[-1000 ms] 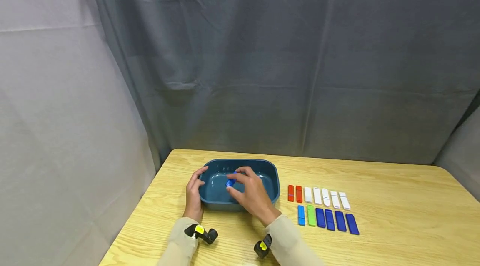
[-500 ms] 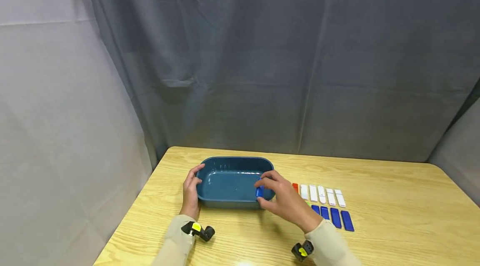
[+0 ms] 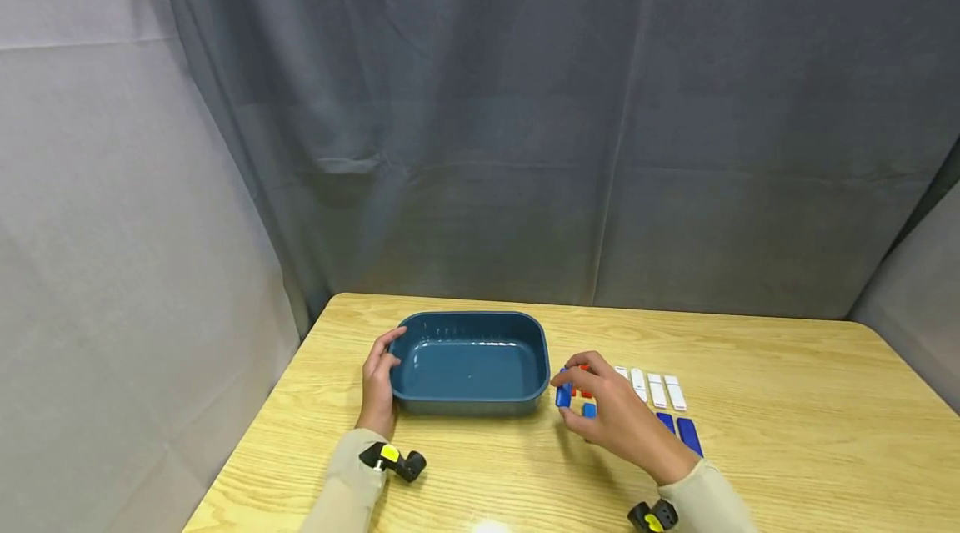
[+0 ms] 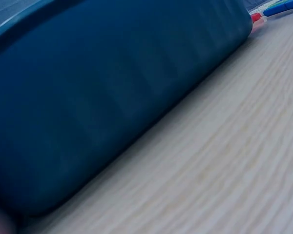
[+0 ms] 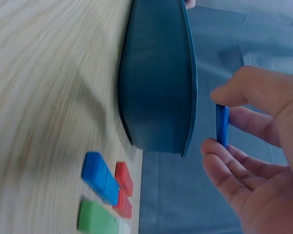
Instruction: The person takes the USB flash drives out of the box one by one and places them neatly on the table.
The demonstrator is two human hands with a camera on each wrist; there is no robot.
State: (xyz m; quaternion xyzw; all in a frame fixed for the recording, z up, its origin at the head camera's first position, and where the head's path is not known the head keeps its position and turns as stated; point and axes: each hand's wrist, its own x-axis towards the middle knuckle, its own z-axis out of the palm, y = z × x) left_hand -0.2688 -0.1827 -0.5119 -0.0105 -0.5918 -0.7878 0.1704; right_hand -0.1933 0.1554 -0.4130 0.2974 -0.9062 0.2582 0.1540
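Note:
My right hand [image 3: 618, 412] pinches a dark blue USB stick [image 3: 563, 394] between thumb and fingertips, raised above the table just right of a dark teal bin [image 3: 468, 409]. In the right wrist view the held stick [image 5: 222, 127] stands edge-on between thumb and fingers, near the bin's end wall [image 5: 156, 83]. The left hand [image 3: 378, 387] rests against the bin's left side, fingers over its rim. No stick shows inside the bin. The left wrist view is mostly the bin's outer wall [image 4: 117, 87].
Right of the bin, two rows of USB sticks lie on the wooden table [image 3: 787, 399]: white ones [image 3: 657, 391], dark blue ones [image 3: 688, 434], a light blue one [image 5: 100, 176], a green one [image 5: 95, 217] and red ones [image 5: 124, 178]. My right hand hides some. A grey curtain [image 3: 480, 141] hangs behind.
My right hand has carried the dark blue stick rightward, from over the bin's middle, past its right rim, to beside the rows. The left hand keeps its place on the bin.

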